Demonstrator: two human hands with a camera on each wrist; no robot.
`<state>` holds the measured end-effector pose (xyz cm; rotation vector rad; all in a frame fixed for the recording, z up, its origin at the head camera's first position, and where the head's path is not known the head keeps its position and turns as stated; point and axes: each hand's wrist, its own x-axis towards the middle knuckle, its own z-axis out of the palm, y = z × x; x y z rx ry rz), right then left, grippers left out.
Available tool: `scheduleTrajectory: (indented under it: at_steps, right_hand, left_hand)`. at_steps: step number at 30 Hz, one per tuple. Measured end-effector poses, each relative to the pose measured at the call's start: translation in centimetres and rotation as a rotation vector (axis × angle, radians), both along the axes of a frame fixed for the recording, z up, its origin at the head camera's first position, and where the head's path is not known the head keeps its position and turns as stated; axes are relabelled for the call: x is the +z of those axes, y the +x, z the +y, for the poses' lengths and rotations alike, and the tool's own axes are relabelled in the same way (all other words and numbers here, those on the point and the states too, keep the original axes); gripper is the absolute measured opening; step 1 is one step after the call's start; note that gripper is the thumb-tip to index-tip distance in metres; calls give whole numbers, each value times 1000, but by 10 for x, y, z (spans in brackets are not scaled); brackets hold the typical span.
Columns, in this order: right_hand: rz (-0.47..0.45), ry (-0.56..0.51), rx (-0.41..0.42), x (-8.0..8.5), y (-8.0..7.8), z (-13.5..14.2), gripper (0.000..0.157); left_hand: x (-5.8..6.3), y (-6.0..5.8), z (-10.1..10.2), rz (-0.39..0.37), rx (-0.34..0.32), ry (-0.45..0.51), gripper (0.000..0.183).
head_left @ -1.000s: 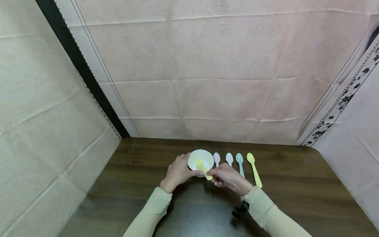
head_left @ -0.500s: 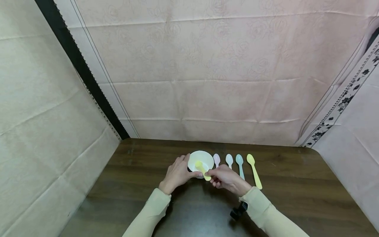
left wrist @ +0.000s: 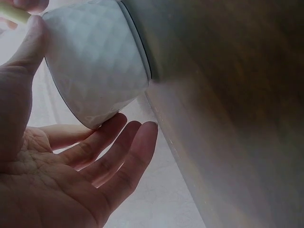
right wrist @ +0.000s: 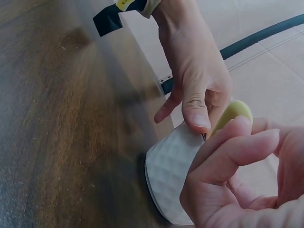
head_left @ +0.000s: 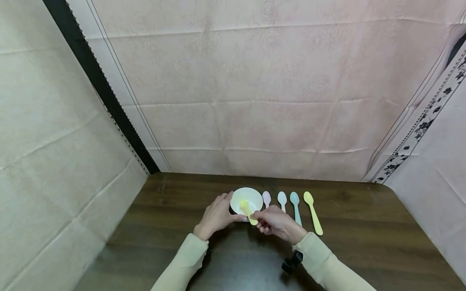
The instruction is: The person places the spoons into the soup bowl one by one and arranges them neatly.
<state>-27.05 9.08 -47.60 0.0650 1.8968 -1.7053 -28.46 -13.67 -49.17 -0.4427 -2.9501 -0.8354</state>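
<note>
A white bowl with a faceted outer wall stands on the table. My left hand holds it from the left, thumb at the near rim and fingers spread along the far side. With its thumb and fingers, my right hand pinches the handle of a pale yellow spoon. The spoon's head is down inside the bowl, while the handle leans out over the near rim. In the right wrist view, the handle end shows above my curled fingers. The wrist views do not show the bowl's inside.
Right of the bowl lie a lilac spoon, a white spoon, a blue spoon and a yellow spoon. My right hand partly covers some handles. Cloth hangs behind the brown wooden table.
The right hand has shifted slightly left with the spoon, whose head stays in the bowl. The left hand keeps its hold on the bowl. The head view has tilted up a little.
</note>
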Motion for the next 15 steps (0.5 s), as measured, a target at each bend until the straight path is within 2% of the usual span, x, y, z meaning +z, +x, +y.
scheduleTrajectory:
  at_steps: [8,15]
  right_hand:
    - [-13,-4,-2,-3,1,0,25]
    - [-5,5,-27,-4,0,-2,29]
  left_hand:
    - [-3,1,-2,0,-13,20,109]
    - [-5,-7,-3,-9,-47,62,113]
